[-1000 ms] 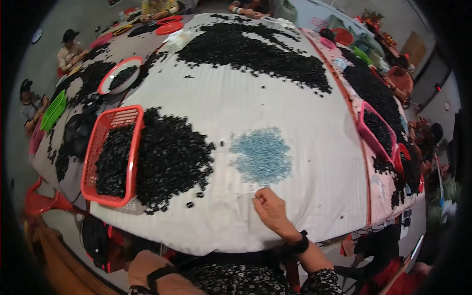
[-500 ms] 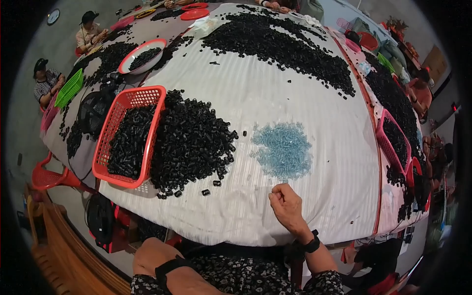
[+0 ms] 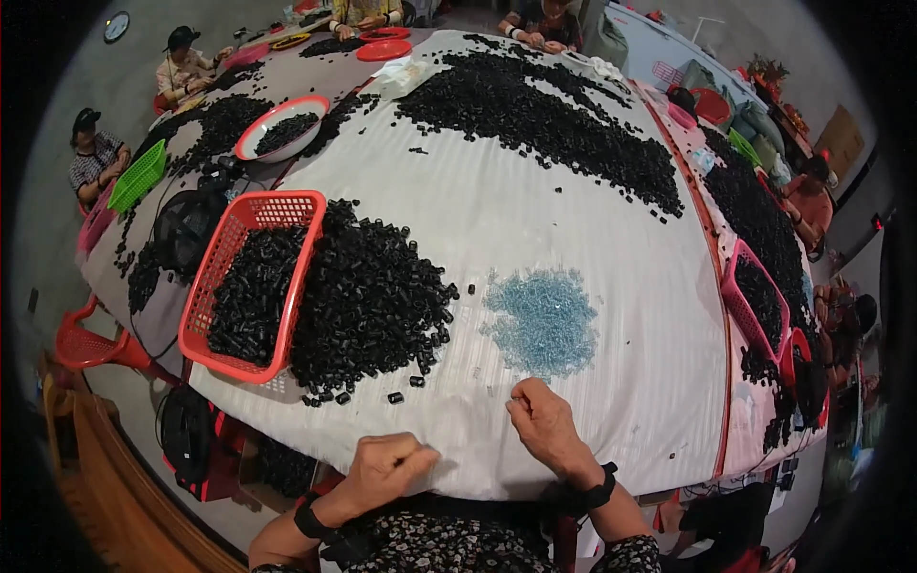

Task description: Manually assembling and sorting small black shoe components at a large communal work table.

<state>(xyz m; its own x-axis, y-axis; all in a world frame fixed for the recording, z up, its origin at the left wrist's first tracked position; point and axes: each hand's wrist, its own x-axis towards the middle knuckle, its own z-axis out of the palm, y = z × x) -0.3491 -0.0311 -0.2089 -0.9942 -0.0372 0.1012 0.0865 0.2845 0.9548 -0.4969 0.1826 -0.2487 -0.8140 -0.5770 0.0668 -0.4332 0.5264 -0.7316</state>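
My right hand (image 3: pixel 546 428) is closed in a pinch just below a heap of small clear bluish plastic pieces (image 3: pixel 543 323); whatever its fingertips hold is too small to make out. Lower and to the left, my left hand (image 3: pixel 387 470) is curled over the near edge of the white cloth (image 3: pixel 458 430), and its palm is hidden. Left of the clear pieces lies a big pile of short black cylindrical parts (image 3: pixel 368 296). Beside that pile, a red perforated basket (image 3: pixel 308 205) holds many more black parts. A few loose black pieces sit between the pile and my hands.
A long spread of black parts (image 3: pixel 564 119) covers the cloth's far side. Further left are a red-rimmed white basin (image 3: pixel 250 143) and a green basket (image 3: pixel 138 177). A pink basket (image 3: pixel 755 296) of black parts is on the right. Other people sit around the table.
My left hand has come up from near my body to the table's near edge, fingers curled. The view has tilted slightly upward; my right hand stays pinched below the clear heap.
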